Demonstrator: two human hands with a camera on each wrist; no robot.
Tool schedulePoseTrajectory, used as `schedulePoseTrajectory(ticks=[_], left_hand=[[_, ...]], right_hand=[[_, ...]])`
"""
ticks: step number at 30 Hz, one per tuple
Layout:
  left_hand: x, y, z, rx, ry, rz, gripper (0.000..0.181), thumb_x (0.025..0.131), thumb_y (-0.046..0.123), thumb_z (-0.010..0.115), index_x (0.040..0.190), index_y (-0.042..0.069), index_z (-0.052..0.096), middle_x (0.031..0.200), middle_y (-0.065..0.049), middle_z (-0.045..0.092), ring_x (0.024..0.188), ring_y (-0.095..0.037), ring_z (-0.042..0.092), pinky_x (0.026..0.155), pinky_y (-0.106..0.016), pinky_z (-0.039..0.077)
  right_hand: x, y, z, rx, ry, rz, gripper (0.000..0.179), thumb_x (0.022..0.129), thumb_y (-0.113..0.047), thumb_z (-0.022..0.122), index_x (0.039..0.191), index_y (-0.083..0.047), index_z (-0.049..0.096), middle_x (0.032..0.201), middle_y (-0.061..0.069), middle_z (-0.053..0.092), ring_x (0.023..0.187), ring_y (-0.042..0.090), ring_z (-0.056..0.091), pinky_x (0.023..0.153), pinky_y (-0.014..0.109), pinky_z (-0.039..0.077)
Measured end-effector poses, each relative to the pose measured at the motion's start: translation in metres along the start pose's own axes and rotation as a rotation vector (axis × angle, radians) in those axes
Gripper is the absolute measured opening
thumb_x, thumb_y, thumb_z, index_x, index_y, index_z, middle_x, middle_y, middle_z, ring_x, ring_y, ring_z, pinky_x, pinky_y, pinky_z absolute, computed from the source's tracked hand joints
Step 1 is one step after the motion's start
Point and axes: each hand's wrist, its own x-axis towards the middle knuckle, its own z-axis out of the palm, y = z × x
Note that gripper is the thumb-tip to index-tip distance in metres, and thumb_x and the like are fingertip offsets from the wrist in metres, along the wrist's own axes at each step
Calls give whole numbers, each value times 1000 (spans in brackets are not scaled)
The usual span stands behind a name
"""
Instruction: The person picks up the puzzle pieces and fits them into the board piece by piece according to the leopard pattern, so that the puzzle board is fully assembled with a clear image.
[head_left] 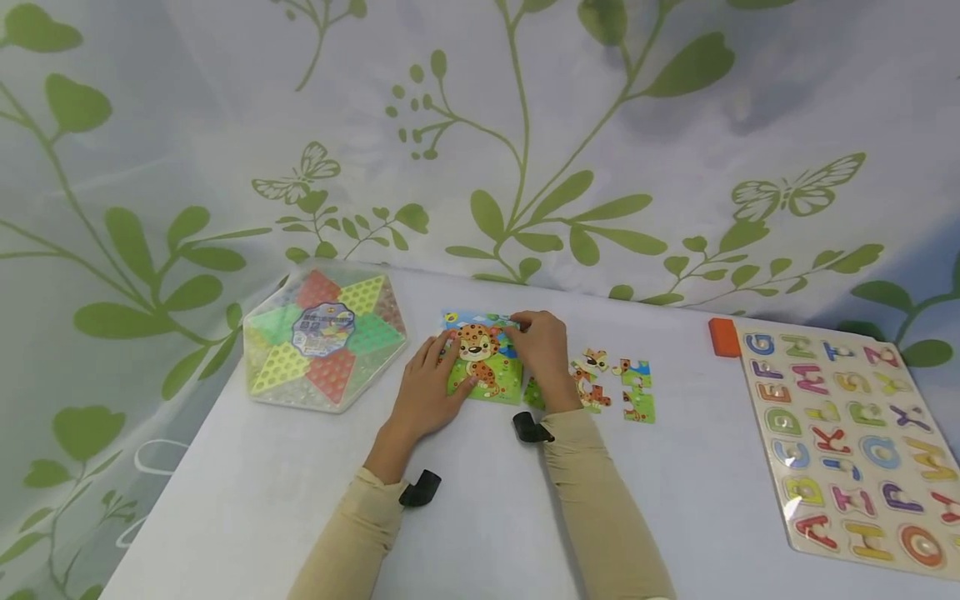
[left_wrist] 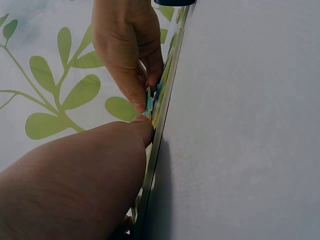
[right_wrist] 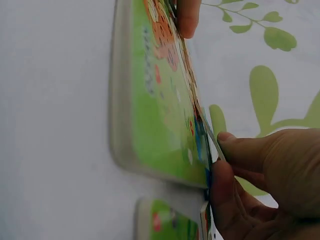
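While your left hand (head_left: 429, 387) lies spread over the left side of the leopard puzzle board (head_left: 510, 379), fingers extended, your right hand (head_left: 543, 350) is the nearer to the thin puzzle piece (right_wrist: 216, 142), its thumb and finger clamped on the edge at the board's far right corner; what counts is the slant, for the right-wrist view shows that piece edge-on, leaning from the board's face toward your fingertips, and its inner end seems to meet the board; you cannot tell its long axis from there, so the next move likely calls for minding that tilt; just beyond your right wrist lie loose puzzle pieces (head_left: 641, 408), apart from the board; farther right sit an orange block (head_left: 724, 337) and a letter board (head_left: 810, 427).
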Motion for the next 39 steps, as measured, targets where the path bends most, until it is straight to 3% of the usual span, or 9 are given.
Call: schedulePoseTrajectory(ticks=[4, 10, 17, 21, 26, 28, 34, 39], left_hand=[[-1, 1, 0, 5, -4, -5, 72, 103, 48, 54, 162, 13, 30, 171, -7, 20, 158, -37, 17, 123, -62, 24], [-1, 3, 0, 10, -24, 2, 78, 101, 52, 55, 163, 13, 27, 172, -7, 17, 158, -36, 15, 123, -63, 24], [0, 4, -3, 66, -93, -7, 104, 89, 68, 64, 165, 15, 16, 174, -5, 7, 160, -33, 7, 126, -58, 20], [-1, 3, -1, 65, -89, -1, 107, 88, 69, 65, 165, 12, 17, 174, -6, 7, 160, -34, 7, 126, -59, 21], [-3, 1, -1, 71, -82, -10, 105, 89, 68, 65, 165, 11, 18, 174, -7, 8, 160, -34, 8, 126, -59, 20], [-3, 1, -2, 66, -82, -12, 105, 89, 68, 65, 165, 12, 18, 174, -7, 8, 160, -34, 8, 126, -59, 20], [-5, 3, -3, 45, -64, -4, 105, 88, 67, 67, 164, 11, 21, 173, -8, 11, 160, -35, 10, 125, -60, 21], [-5, 3, -3, 45, -56, -7, 105, 88, 66, 68, 164, 12, 21, 173, -8, 11, 160, -35, 10, 125, -60, 21]], right_hand=[[-2, -6, 2, -46, 21, 3, 30, 97, -27, 71, 121, -8, 73, 108, 14, 63, 91, 28, 59, 76, 42, 51], [-2, -11, 2, -158, 21, 27, 31, 97, -34, 71, 117, -10, 71, 119, 15, 61, 89, 32, 64, 71, 44, 56], [-1, -10, -2, -246, 23, 6, 40, 93, -42, 74, 119, -11, 70, 119, 13, 66, 100, 32, 66, 82, 45, 57], [-3, -6, -7, -211, -27, -45, 42, 93, -34, 77, 128, -12, 69, 125, 9, 71, 111, 31, 67, 93, 46, 57], [-6, 1, -11, -108, -148, -93, 47, 91, -20, 79, 136, -14, 65, 121, 10, 69, 110, 28, 66, 92, 44, 57], [-7, 2, -11, -80, -162, -93, 49, 90, -18, 79, 136, -13, 64, 118, 11, 68, 108, 27, 66, 89, 43, 57], [-8, 2, -7, -15, -156, -102, 43, 93, -13, 76, 134, -8, 65, 130, 13, 68, 120, 30, 67, 98, 42, 57], [-13, 6, -17, -17, -195, -145, 44, 97, -23, 72, 138, -9, 62, 136, 12, 67, 126, 29, 65, 103, 43, 55]])
